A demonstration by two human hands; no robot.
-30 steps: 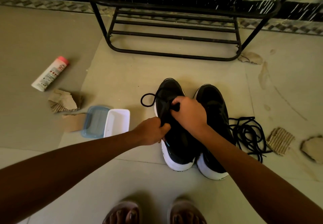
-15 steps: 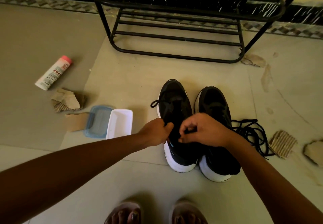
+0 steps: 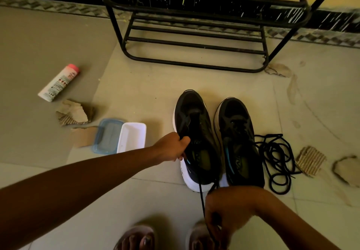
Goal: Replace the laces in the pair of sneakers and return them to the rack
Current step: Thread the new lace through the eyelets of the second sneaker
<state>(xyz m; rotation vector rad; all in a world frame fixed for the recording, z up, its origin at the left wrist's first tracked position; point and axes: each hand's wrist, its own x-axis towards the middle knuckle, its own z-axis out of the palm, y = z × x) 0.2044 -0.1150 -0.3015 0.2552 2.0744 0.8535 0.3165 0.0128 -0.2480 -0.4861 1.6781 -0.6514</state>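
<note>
Two black sneakers with white soles stand side by side on the floor, toes toward the rack (image 3: 194, 25). The left hand (image 3: 171, 148) pinches the left sneaker (image 3: 196, 132) at its eyelet edge. The right hand (image 3: 226, 214), nearer the body, is closed around a black lace (image 3: 202, 199) running taut from that shoe. The right sneaker (image 3: 239, 138) sits just right of it, unlaced. Loose laces (image 3: 276, 162) lie coiled further right. The floor (image 3: 146, 86) is pale tile, cardboard scraps (image 3: 309, 160) scattered about. A tube's (image 3: 58, 83) print is unreadable.
</note>
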